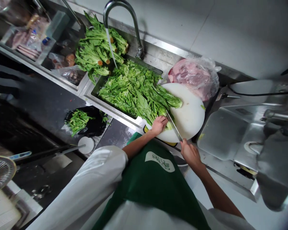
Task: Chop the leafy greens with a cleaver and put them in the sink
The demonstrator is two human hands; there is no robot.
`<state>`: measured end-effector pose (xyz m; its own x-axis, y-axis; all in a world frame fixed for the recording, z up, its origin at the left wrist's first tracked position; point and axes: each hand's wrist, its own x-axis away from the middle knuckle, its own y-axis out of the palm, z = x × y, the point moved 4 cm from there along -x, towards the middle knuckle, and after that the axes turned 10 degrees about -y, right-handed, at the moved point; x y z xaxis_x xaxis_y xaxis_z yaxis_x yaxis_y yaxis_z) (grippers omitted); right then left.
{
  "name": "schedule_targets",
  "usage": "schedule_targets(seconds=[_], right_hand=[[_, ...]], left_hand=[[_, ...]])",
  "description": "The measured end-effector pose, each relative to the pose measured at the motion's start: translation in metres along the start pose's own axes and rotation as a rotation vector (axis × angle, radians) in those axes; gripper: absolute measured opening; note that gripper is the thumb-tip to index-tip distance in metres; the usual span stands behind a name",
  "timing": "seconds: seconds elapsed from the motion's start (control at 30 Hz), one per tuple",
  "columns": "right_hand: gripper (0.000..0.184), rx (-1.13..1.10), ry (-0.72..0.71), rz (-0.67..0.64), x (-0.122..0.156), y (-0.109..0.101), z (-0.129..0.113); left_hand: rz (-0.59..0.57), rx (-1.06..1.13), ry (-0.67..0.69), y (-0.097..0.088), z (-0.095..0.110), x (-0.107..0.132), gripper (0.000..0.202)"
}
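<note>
My right hand [188, 150] is closed round the handle of a kitchen knife [174, 126], whose blade points away from me across the leafy greens on a round white cutting board [190, 119]. My left hand [159, 124] presses its curled fingers on the stem end of the greens [164, 110], just left of the blade. Leaves from this bunch stretch over the board and toward the sink. Cut greens [127, 84] fill the sink basin beside the board. Part of the blade is hidden among the leaves.
Water runs from a curved faucet [121, 3] into the sink. Whole heads of greens [98, 48] are piled behind it. Bagged raw meat [194, 76] lies beyond the board. A slicer-like steel machine [224, 131] stands at right. A black bin bag [94, 123] holds trimmings at left.
</note>
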<state>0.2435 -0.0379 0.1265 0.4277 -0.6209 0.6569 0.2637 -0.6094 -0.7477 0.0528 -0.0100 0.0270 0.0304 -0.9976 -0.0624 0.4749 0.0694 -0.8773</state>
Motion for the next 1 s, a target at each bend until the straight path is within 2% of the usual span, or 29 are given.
schedule_targets(seconds=[0.57, 0.83, 1.0], right_hand=[[0.032, -0.015, -0.045, 0.033, -0.007, 0.003, -0.005], [0.028, -0.048, -0.026, 0.005, -0.002, 0.006, -0.003], [0.029, -0.030, -0.048, 0.025, 0.003, 0.004, -0.001]], left_hand=[[-0.044, 0.047, -0.025, -0.005, -0.003, 0.001, 0.033], [-0.028, 0.050, 0.014, 0.001, -0.004, 0.002, 0.029], [-0.028, 0.044, 0.004, 0.002, -0.005, 0.002, 0.033]])
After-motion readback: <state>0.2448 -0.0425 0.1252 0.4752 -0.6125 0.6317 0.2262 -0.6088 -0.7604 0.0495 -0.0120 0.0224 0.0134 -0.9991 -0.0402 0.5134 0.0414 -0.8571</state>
